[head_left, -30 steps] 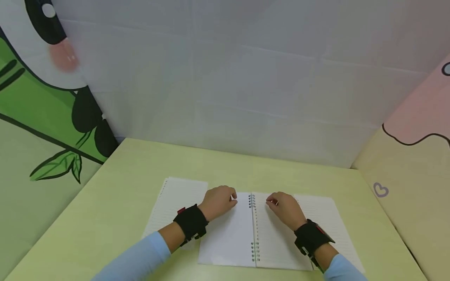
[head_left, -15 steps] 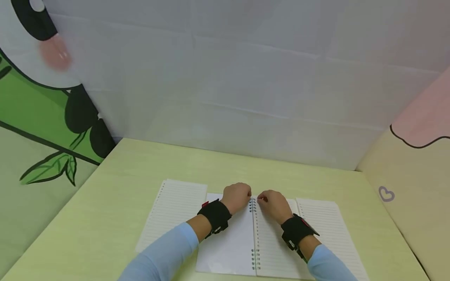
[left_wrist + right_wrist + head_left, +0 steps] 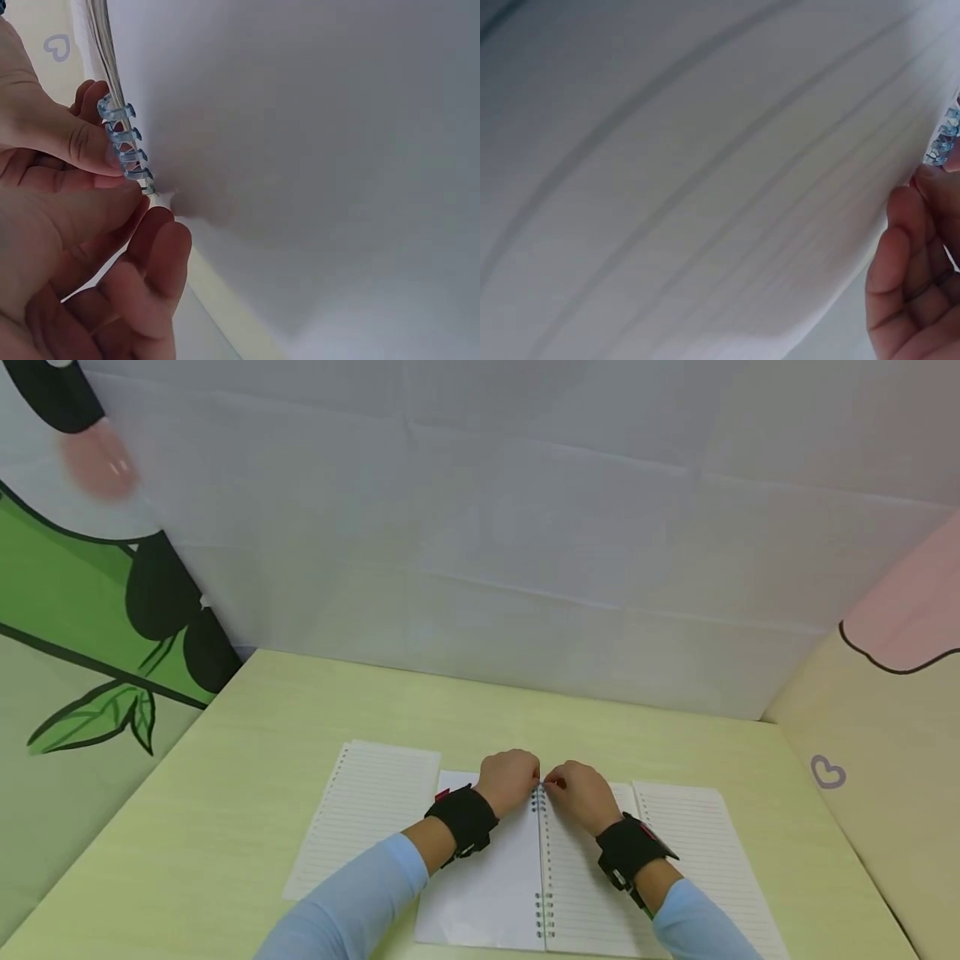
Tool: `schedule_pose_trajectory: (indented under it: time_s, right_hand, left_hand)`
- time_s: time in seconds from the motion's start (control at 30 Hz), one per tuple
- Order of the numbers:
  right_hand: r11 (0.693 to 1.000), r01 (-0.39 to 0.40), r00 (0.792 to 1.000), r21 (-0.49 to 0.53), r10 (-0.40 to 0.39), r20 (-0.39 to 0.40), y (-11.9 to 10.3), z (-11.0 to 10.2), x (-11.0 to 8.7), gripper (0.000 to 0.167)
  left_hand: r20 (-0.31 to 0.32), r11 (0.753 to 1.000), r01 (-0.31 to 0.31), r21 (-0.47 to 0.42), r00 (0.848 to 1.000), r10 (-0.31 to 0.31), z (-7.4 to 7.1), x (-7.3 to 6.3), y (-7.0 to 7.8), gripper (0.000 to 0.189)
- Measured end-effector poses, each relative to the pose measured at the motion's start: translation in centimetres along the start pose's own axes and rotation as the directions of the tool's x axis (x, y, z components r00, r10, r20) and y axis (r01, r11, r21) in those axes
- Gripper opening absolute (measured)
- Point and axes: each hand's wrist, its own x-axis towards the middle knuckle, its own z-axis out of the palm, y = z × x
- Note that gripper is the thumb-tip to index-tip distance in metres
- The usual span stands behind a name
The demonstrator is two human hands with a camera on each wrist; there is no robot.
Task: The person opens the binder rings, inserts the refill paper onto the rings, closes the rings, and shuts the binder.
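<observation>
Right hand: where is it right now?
In the head view, the right hand is at the far end of the binding rings of the open notebook, just right of the left hand.

The open notebook (image 3: 543, 867) lies on the table (image 3: 187, 827), blank page (image 3: 480, 897) left, lined page (image 3: 588, 902) right, blue rings (image 3: 129, 142) between.

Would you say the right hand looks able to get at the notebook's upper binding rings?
Probably yes: the right hand seemingly touches the upper binding rings, and the left hand beside it leaves room.
</observation>
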Motion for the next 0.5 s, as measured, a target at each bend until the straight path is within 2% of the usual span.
schedule_pose_trajectory:
  time_s: [0.5]
  right_hand:
    - [1.0, 0.008, 1.0, -0.03, -0.008, 0.011, 0.44, 0.43, 0.21, 0.006]
  left_hand:
    - [-0.007, 1.0, 0.028, 0.007, 1.0, -0.028, 0.32, -0.03, 0.11, 0.021]
